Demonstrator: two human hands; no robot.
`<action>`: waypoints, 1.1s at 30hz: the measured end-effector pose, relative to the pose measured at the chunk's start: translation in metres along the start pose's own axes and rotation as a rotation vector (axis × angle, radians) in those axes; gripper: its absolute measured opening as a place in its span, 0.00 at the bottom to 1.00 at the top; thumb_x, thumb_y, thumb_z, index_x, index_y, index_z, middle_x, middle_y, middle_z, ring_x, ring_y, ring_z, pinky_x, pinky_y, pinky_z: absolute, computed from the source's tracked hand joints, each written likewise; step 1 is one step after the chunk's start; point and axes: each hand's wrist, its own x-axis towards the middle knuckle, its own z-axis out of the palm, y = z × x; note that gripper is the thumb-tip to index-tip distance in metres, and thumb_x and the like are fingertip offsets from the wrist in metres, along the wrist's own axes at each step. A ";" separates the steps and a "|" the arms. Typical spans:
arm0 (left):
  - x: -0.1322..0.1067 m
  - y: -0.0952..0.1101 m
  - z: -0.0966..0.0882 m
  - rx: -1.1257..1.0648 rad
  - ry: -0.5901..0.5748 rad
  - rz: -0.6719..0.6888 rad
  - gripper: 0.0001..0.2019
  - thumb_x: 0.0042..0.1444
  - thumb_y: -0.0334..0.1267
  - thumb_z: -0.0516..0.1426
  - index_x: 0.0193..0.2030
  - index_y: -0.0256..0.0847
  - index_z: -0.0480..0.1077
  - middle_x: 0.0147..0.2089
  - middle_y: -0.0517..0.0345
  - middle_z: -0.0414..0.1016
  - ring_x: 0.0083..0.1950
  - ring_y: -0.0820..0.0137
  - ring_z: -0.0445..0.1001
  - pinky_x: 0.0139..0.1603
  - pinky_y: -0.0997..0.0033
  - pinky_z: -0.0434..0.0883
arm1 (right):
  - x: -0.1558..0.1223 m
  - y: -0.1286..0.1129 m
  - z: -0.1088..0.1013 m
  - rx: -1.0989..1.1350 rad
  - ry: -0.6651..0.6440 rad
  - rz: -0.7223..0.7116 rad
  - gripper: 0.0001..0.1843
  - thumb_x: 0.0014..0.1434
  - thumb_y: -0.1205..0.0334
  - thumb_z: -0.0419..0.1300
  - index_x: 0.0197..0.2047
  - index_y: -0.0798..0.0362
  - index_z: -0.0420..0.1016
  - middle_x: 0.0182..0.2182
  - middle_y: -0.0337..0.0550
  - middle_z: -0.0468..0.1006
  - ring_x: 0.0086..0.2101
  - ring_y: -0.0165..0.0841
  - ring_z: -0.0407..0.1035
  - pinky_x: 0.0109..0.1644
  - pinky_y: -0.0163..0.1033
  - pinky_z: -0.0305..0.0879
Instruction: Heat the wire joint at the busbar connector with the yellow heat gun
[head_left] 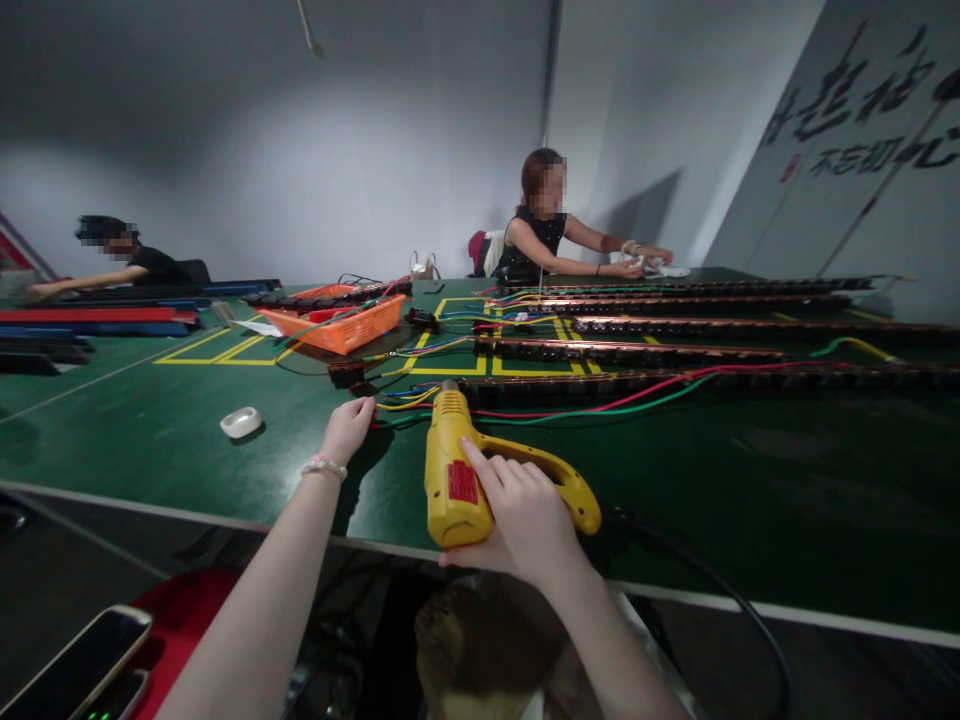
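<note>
A yellow heat gun (448, 470) with a red label lies on its side at the table's front edge, its nozzle pointing away from me. My right hand (521, 500) is closed around its handle. To the left, my left hand (351, 428) pinches the ends of several coloured wires (412, 400), yellow, blue, red and green. These wires run right, beside the nozzle, to the nearest long black strip (637, 382) with copper edging. The fingertips of my left hand partly hide the wire ends.
Several more long black strips (630, 350) lie in rows behind. An orange basket (360, 330) holding dark parts stands back left. Nearer is a small white dish (241, 423). A power cord (697, 560) trails off the front edge. Two co-workers sit across the green table (172, 440).
</note>
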 end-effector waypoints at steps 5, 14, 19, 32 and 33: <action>-0.002 0.005 -0.001 0.057 0.001 0.016 0.20 0.56 0.50 0.43 0.22 0.40 0.64 0.23 0.58 0.68 0.29 0.69 0.66 0.31 0.72 0.57 | 0.000 -0.008 0.002 -0.032 -0.004 0.034 0.58 0.43 0.27 0.54 0.65 0.62 0.53 0.36 0.48 0.71 0.35 0.40 0.66 0.41 0.46 0.59; 0.000 0.004 0.002 -0.006 0.027 0.003 0.20 0.56 0.48 0.44 0.22 0.40 0.66 0.23 0.58 0.68 0.29 0.69 0.65 0.31 0.72 0.57 | 0.002 -0.041 0.010 0.001 0.007 0.041 0.64 0.35 0.22 0.54 0.65 0.61 0.54 0.35 0.49 0.71 0.34 0.41 0.65 0.40 0.46 0.60; 0.002 0.002 0.004 -0.117 0.096 0.014 0.21 0.56 0.49 0.44 0.28 0.39 0.70 0.22 0.60 0.66 0.27 0.70 0.64 0.30 0.72 0.58 | 0.008 -0.059 0.017 0.037 0.001 -0.006 0.63 0.38 0.22 0.52 0.65 0.62 0.53 0.35 0.49 0.70 0.33 0.41 0.64 0.39 0.47 0.61; 0.008 -0.004 0.004 -0.250 0.140 -0.032 0.25 0.54 0.54 0.42 0.30 0.38 0.72 0.35 0.46 0.77 0.37 0.63 0.72 0.39 0.67 0.65 | 0.028 -0.090 0.037 0.081 0.048 -0.070 0.65 0.36 0.21 0.53 0.65 0.63 0.52 0.33 0.49 0.69 0.31 0.40 0.63 0.36 0.47 0.60; 0.009 -0.005 0.004 -0.259 0.136 -0.033 0.26 0.54 0.55 0.42 0.31 0.37 0.72 0.35 0.46 0.77 0.37 0.62 0.72 0.40 0.67 0.65 | 0.028 -0.091 0.039 0.076 0.052 -0.071 0.66 0.35 0.21 0.53 0.65 0.64 0.52 0.33 0.50 0.69 0.31 0.41 0.63 0.36 0.47 0.60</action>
